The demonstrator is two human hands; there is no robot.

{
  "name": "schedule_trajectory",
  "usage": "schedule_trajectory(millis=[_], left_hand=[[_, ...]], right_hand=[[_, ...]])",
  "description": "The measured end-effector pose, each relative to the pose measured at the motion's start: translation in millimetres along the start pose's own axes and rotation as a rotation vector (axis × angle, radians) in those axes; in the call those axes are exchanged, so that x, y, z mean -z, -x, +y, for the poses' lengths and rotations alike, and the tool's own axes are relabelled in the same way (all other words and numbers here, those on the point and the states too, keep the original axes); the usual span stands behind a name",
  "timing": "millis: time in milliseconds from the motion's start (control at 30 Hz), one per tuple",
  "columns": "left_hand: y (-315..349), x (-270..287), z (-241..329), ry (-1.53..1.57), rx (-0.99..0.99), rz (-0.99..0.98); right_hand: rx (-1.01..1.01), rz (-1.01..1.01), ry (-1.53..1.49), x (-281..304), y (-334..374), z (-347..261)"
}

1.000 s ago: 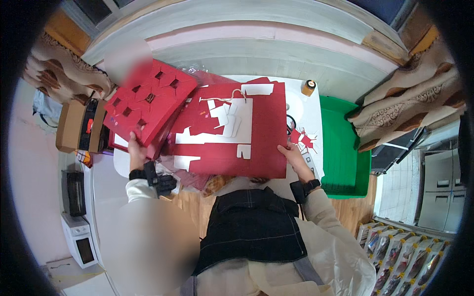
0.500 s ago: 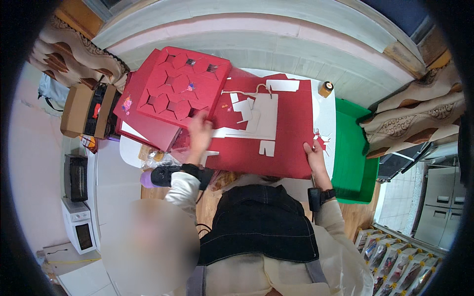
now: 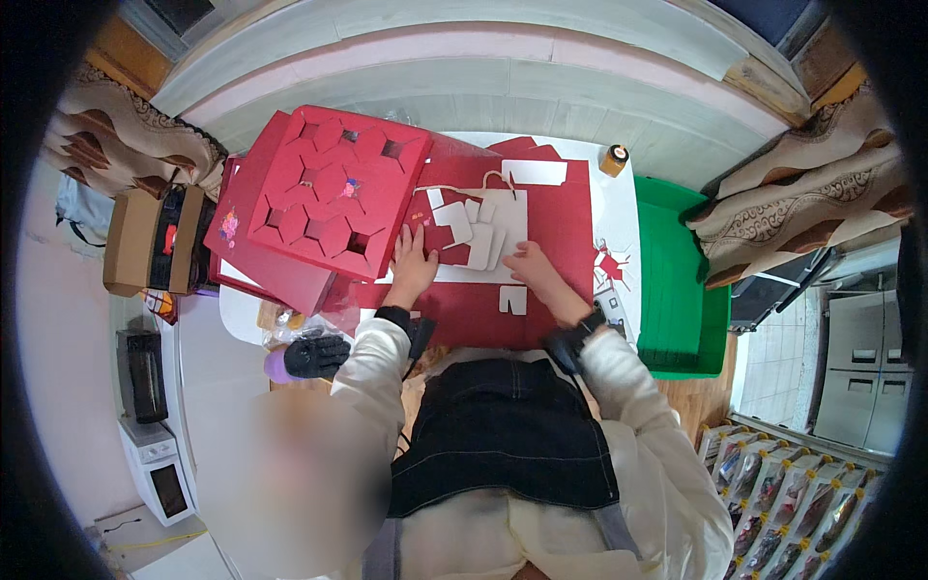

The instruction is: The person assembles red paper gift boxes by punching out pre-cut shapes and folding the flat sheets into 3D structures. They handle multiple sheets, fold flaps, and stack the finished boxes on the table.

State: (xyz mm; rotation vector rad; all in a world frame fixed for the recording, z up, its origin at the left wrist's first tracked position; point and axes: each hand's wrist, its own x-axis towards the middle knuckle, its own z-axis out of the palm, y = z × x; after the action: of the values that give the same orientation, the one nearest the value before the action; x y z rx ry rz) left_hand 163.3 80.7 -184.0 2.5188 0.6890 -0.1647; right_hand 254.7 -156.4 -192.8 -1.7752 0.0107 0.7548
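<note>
1. The red sheet (image 3: 563,227) lay flat on the white table (image 3: 619,205), in front of the person, with loose white pieces (image 3: 480,247) overlapping on it and a cord (image 3: 488,188) by its far side.
2. The left hand (image 3: 412,271) had its fingers spread, palm down, at the near right corner of the red insert (image 3: 333,205); whether it pressed on the insert or only on the sheet, I couldn't tell.
3. The right hand (image 3: 541,273) had its fingers curled beside the right edge of the white pieces; whether they pinched one, the view didn't show.
4. The white pieces looked like thin card: very light, fairly stiff, easily creased, and apt to slide over one another. A pinch at an outer edge seemed best, as did lifting the notched piece (image 3: 519,302) by its solid end.
5. The sheet looked light but floppy over its width, so opposite edges would be the place to hold.
6. The insert, full of cut-outs, looked weak at its slits; its solid rim seemed the safer grip.
</note>
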Motion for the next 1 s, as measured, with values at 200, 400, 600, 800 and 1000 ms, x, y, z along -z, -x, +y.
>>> schedule_trajectory(millis=[200,400,600,800,1000], left_hand=[[0.1,-9.5,-16.6,0.050,-0.157,0.124],[7.3,-6.5,3.4,0.074,-0.276,-0.024],[25.7,4.8,3.1,0.330,-0.251,0.092],[47.9,10.1,-29.8,0.518,0.023,0.077],[-4.3,19.0,-55.2,0.134,-0.105,0.117]], right_hand=[[-0.089,0.197,-0.042,-64.4,-37.8,-34.5],[0.104,0.151,-0.034,-70.3,-40.0,-42.7],[0.194,0.096,-0.126,-43.1,-3.6,-48.4],[0.055,0.064,-0.290,55.2,62.9,-9.7],[0.111,0.072,-0.307,77.3,76.9,31.0]])
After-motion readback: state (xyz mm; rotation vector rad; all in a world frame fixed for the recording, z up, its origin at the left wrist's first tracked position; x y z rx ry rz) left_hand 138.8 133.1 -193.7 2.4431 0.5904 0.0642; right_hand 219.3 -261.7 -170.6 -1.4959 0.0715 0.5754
